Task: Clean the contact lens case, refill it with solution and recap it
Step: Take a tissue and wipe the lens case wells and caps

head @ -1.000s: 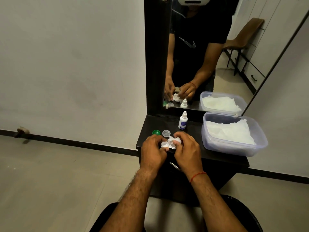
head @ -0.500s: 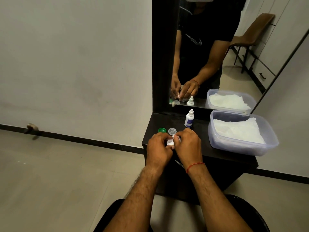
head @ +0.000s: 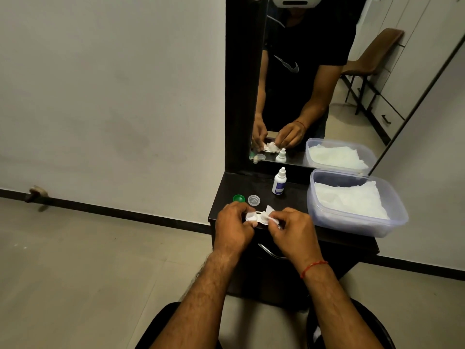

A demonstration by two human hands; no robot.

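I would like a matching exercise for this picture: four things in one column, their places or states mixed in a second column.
1. green cap
2. bottle
3. lens case
4. tissue wad

A. pinched in the right hand
B. upright near the mirror
C. held by the left hand
D. just left of the clear cap

Pairs: 1-D, 2-B, 3-C, 4-A
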